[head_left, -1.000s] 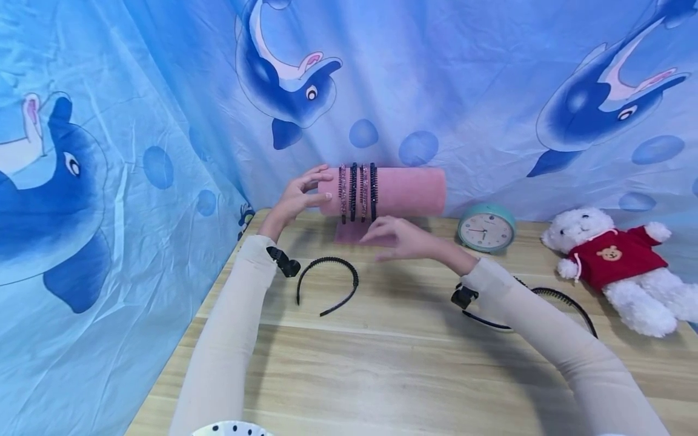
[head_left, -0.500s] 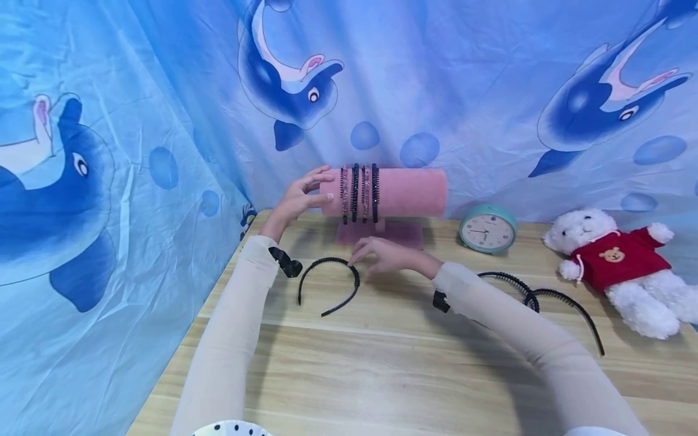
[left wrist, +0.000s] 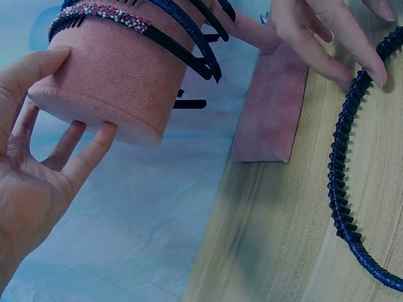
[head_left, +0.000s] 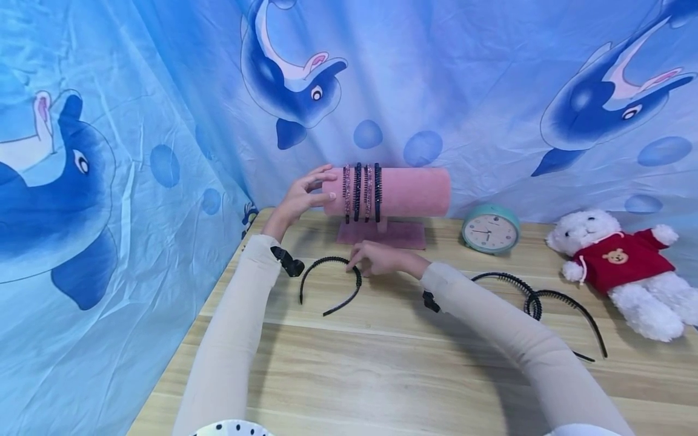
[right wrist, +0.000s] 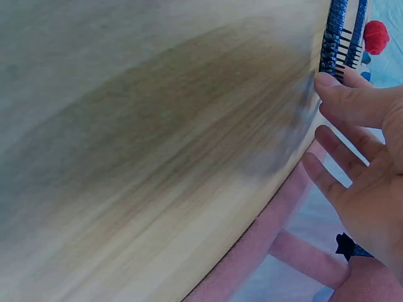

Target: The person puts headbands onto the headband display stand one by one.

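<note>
A pink plush headband stand (head_left: 417, 191), a padded roll on a flat base (head_left: 406, 235), stands at the back of the table. My left hand (head_left: 299, 198) holds the roll's left end, thumb on the front and fingers at the end's edge. Several headbands (left wrist: 113, 14), glittery pink and dark ones, sit round the roll near that hand. In front of the stand, a dark toothed headband (left wrist: 338, 182) lies on the table. My right hand (head_left: 378, 257) pinches its upper right part between thumb and index finger; the other fingers are loosely bent in the right wrist view.
Two more black headbands, one (head_left: 504, 277) overlapping the other (head_left: 580, 306), lie on the right of the wooden table (head_left: 371, 375). A teal alarm clock (head_left: 491, 230) and a white teddy bear (head_left: 616, 260) in a red sweater stand behind them. A blue dolphin curtain (head_left: 463, 72) hangs behind.
My right hand has moved down and left from in front of the stand to the toothed headband and now pinches it. My left hand stays on the roll's end.
</note>
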`<state>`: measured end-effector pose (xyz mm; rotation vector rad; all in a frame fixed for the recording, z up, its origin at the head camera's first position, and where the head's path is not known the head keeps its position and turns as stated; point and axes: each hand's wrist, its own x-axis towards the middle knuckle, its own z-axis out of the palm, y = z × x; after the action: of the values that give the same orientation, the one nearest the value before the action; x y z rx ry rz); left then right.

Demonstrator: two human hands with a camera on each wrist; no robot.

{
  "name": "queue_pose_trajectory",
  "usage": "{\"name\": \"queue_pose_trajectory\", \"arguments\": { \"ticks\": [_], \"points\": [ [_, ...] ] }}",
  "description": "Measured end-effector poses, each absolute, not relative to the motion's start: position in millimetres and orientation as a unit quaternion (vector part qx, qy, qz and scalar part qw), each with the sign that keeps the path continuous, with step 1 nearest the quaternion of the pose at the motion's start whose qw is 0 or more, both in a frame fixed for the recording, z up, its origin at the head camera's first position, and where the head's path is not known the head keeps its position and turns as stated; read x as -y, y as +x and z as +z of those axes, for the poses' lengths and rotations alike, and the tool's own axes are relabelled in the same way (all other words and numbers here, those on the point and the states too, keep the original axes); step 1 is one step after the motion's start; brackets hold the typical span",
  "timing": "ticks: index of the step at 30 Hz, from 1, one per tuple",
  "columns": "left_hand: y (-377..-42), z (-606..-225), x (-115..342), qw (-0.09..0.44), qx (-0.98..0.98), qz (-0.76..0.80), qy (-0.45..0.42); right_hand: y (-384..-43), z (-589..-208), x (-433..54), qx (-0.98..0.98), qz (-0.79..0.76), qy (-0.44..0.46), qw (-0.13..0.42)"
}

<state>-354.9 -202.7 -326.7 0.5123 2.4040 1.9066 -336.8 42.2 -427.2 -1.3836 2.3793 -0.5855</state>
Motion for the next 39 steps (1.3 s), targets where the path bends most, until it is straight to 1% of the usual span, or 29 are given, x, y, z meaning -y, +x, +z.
{"name": "queue_pose_trajectory", "arguments": {
  "ticks": [7, 16, 21, 25, 30, 35, 39],
  "points": [
    [-356, -327, 202, 0.013, -0.772, 0.613, 0.167, -329, -426, -52, -0.845, -0.169, -0.493, 0.121],
    [-355, -325, 203, 0.014, -0.773, 0.611, 0.168, -319, -424, -63, -0.834, -0.171, -0.510, 0.122],
    [-355, -324, 203, 0.011, -0.779, 0.604, 0.166, -318, -420, -66, -0.843, -0.165, -0.502, 0.107],
    [-353, -324, 202, 0.012, -0.784, 0.597, 0.167, -316, -419, -69, -0.836, -0.158, -0.515, 0.099],
    [-352, -325, 201, 0.010, -0.781, 0.601, 0.172, -310, -419, -75, -0.829, -0.145, -0.530, 0.104],
    [-352, -326, 201, 0.010, -0.779, 0.602, 0.173, -305, -419, -83, -0.833, -0.132, -0.524, 0.118],
    [-353, -326, 202, 0.010, -0.777, 0.604, 0.174, -301, -419, -89, -0.831, -0.132, -0.528, 0.111]
  ]
}}
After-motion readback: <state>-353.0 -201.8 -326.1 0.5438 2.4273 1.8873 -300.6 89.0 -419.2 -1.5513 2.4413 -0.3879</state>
